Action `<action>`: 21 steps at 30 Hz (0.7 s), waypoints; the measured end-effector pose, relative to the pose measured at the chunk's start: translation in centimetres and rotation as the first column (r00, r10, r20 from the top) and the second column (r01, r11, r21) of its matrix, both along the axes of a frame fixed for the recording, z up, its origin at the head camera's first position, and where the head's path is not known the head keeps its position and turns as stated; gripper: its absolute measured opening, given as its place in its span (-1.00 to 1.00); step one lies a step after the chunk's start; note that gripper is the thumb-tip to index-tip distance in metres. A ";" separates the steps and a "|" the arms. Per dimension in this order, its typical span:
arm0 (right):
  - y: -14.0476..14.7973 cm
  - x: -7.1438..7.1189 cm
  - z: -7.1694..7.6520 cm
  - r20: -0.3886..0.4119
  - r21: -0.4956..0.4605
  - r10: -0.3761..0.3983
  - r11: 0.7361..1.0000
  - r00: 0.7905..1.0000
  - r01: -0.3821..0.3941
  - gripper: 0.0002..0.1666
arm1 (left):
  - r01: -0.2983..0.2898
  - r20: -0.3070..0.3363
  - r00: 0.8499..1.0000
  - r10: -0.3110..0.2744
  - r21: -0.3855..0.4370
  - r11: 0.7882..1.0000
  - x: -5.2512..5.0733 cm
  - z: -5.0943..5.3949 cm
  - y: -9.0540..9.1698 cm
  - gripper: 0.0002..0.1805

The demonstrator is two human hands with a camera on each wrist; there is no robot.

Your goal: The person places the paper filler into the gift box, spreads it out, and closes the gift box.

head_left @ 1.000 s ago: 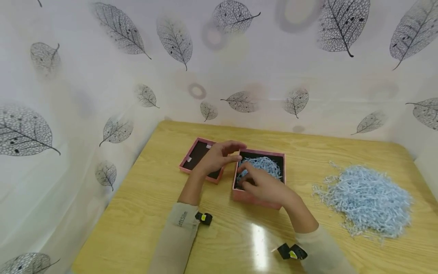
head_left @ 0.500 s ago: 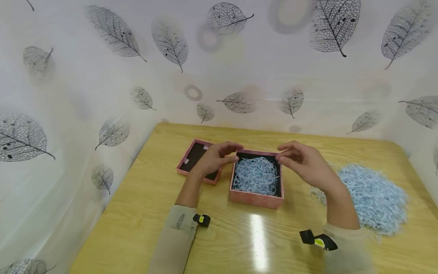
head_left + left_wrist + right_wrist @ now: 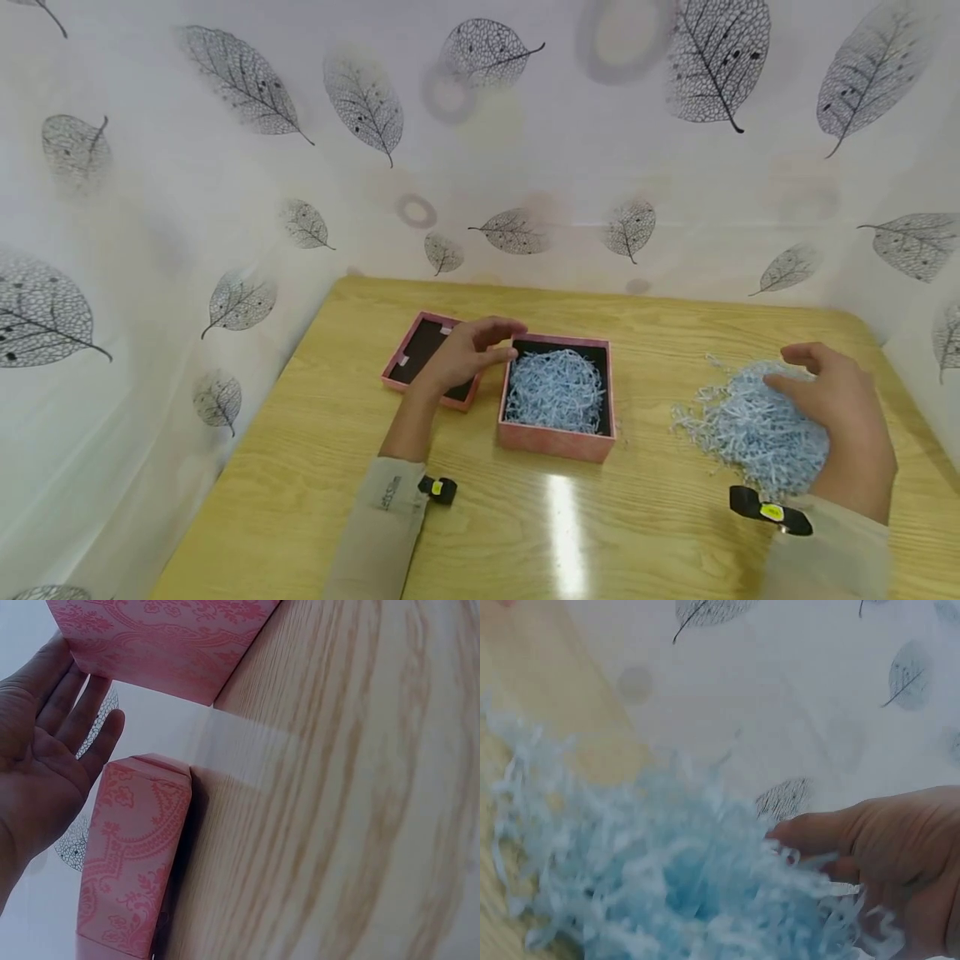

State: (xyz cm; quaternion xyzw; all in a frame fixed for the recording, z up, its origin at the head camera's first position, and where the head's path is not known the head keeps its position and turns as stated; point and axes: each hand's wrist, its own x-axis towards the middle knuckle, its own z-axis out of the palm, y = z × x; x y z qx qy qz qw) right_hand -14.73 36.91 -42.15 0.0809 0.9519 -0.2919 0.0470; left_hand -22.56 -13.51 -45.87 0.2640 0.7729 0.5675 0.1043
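Blue paper shreds in pink box | left grip slack, at its side | right grip spread, at loose pile | apparently filling; next calls for gathering

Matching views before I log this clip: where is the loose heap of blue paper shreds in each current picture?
Head: loose heap of blue paper shreds, right of centre.
Left wrist: not in it.
Right wrist: large, across the lower left and bottom centre.
Shared landmark: leaf-print backdrop, in all three.
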 end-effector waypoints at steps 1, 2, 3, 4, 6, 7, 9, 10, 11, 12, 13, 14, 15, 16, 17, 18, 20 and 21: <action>0.4 0.0 -0.4 0.017 0.005 -0.008 1.000 1.000 0.008 -0.19 | -0.001 0.001 1.000 0.001 -0.002 1.000 0.0 0.0 0.0 -0.56; 0.6 0.0 -0.8 0.030 0.007 -0.017 1.000 0.999 0.017 -0.19 | -0.002 0.002 1.000 0.002 -0.004 1.000 0.0 0.0 0.0 -0.56; 0.8 -0.1 -1.3 0.041 0.008 -0.031 1.000 0.999 0.030 -0.21 | -0.004 0.002 1.000 0.004 -0.006 1.000 0.0 0.0 0.0 -0.56; 0.9 -0.1 -1.6 0.047 0.005 -0.052 0.999 0.998 0.052 -0.24 | -0.004 0.002 1.000 0.004 -0.006 1.000 0.0 -0.1 0.0 -0.56; 0.9 -0.1 -2.3 0.025 -0.006 -0.108 0.994 0.994 0.108 -0.35 | -0.002 0.003 1.000 0.002 -0.007 1.000 0.0 -0.1 0.0 -0.56; 0.8 -0.1 -2.4 0.003 -0.016 -0.138 0.990 0.990 0.138 -0.41 | -0.001 0.004 1.000 0.001 -0.005 1.000 0.0 0.0 0.0 -0.57; 0.7 0.0 -2.3 -0.028 -0.039 -0.190 0.981 0.981 0.189 -0.47 | 0.001 0.007 1.000 -0.001 -0.001 1.000 0.0 0.0 0.0 -0.57; 0.6 0.1 -2.1 -0.041 -0.047 -0.210 0.977 0.977 0.208 -0.48 | 0.002 0.008 1.000 -0.002 0.002 1.000 0.1 0.0 0.0 -0.57; 0.6 0.2 -1.8 -0.057 -0.056 -0.227 0.973 0.972 0.224 -0.48 | 0.003 0.008 1.000 -0.003 0.003 1.000 0.1 0.0 0.0 -0.57; 0.4 0.2 -1.4 -0.072 -0.064 -0.244 0.969 0.967 0.239 -0.46 | 0.003 0.009 1.000 -0.003 0.005 1.000 0.1 0.0 0.0 -0.57; 0.3 0.3 -1.0 -0.090 -0.068 -0.264 0.964 0.960 0.259 -0.45 | 0.002 0.010 1.000 -0.002 0.006 1.000 0.1 0.1 0.0 -0.57; 0.0 0.3 -0.6 -0.101 -0.073 -0.287 0.957 0.952 0.281 -0.45 | 0.001 0.011 1.000 -0.001 0.009 1.000 0.1 0.0 0.0 -0.57; -0.3 0.4 -0.1 -0.119 -0.081 -0.312 0.949 0.943 0.304 -0.45 | 0.001 0.013 1.000 -0.001 0.012 1.000 0.1 0.1 0.0 -0.57; -0.6 0.4 0.4 -0.132 -0.092 -0.343 0.938 0.930 0.333 -0.48 | 0.000 0.015 1.000 0.000 0.014 1.000 0.1 0.1 0.0 -0.57; -1.0 0.5 0.9 -0.146 -0.109 -0.375 0.926 0.915 0.362 -0.55 | -0.002 0.016 1.000 0.002 0.016 1.000 0.1 0.1 0.0 -0.57; -1.3 0.6 1.4 -0.155 -0.126 -0.411 0.910 0.898 0.395 -0.62 | -0.002 0.019 1.000 0.002 0.017 1.000 0.1 0.1 0.0 -0.57; -2.1 0.8 2.3 -0.187 -0.185 -0.477 0.875 0.859 0.447 -0.78 | -0.001 0.022 1.000 0.000 0.020 1.000 0.1 0.1 0.0 -0.57; -2.5 1.0 2.8 -0.219 -0.220 -0.503 0.860 0.836 0.460 -0.81 | 0.000 0.023 1.000 0.000 0.020 1.000 0.1 0.1 0.0 -0.57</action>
